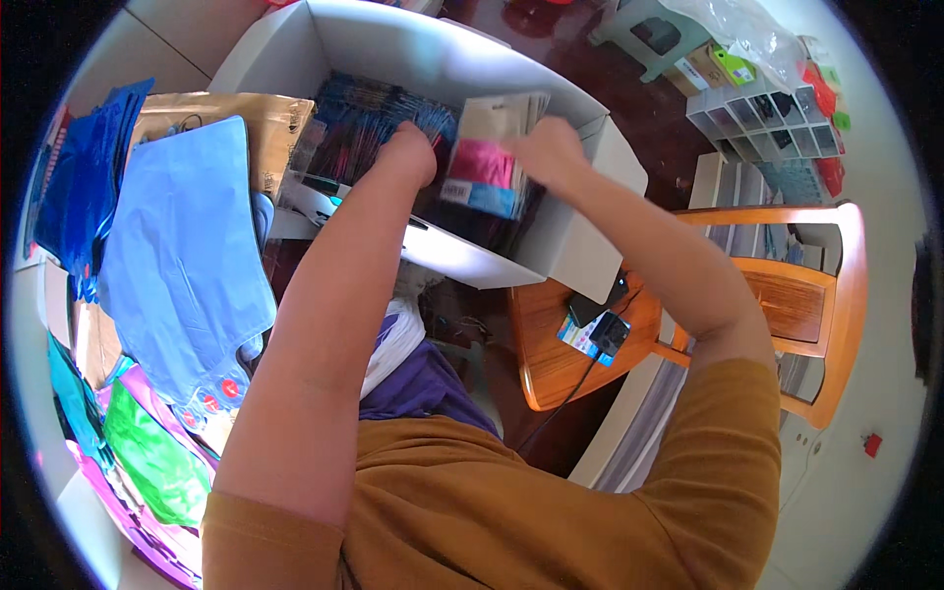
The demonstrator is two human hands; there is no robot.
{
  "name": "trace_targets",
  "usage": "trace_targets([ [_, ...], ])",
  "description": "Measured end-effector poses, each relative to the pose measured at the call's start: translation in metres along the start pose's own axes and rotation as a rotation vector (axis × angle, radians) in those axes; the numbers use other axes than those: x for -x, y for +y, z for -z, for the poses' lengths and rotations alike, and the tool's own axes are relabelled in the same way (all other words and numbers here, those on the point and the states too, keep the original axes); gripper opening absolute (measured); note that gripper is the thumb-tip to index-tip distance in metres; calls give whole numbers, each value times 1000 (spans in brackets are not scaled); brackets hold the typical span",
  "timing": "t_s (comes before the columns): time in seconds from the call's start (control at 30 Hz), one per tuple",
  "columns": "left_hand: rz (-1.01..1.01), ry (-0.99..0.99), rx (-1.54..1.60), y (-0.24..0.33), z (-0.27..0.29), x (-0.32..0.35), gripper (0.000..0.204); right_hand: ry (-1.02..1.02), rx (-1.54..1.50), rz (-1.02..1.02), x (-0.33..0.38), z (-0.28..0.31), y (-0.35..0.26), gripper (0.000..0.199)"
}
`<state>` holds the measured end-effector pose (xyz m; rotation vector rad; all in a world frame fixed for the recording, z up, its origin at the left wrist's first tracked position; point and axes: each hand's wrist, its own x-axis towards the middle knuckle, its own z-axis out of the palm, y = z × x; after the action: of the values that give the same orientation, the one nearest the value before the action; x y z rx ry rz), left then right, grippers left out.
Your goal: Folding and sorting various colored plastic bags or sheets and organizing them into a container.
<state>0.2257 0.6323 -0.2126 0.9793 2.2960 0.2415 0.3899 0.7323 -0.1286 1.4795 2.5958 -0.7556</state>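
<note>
fingers of my right hand (551,149) pinch the top edge of a flat card-backed packet with a beige top, pink middle and blue bottom band (487,162), holding it upright inside the open white cardboard box (433,59). my left hand (408,152) is pushed down into the box beside it, fingers curled and buried among the dark bundled packets with blue and pink streaks (369,123); i cannot tell whether they grip any of them.

the box rests on a cluttered surface, one corner overhanging a wooden chair with a curved orange-brown seat (560,344). on that seat lie a small black device with a cable (610,329) and a little blue-and-white card (580,334).

to my left, a pale blue fabric bag with red snap buttons (182,265) lies over a brown paper package (265,123), with darker blue bags (84,177) beyond it and green and purple plastic bags (147,457) nearer me. at the upper right, on the dark red floor, stands a grey compartment organiser (757,118) under a clear plastic bag (737,29), next to a small pale green stool (654,34).
</note>
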Motion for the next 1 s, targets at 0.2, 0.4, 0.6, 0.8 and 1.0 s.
trace_targets([
  [0.2,-73,6,-30,4,4,6,51,-74,-30,-51,10,-41,10,69],
  [0.4,-134,40,-21,12,-3,11,50,-176,-36,-148,4,-61,5,85],
  [0.6,-146,-26,-117,21,-12,19,65,-297,-106,-183,2,-64,6,83],
  [0.8,-160,-62,-114,34,-8,29,59,-230,-202,-240,-3,-71,12,84],
  [1.0,-148,-93,-140,40,-3,37,50,-418,-406,-315,-8,-62,8,82],
])
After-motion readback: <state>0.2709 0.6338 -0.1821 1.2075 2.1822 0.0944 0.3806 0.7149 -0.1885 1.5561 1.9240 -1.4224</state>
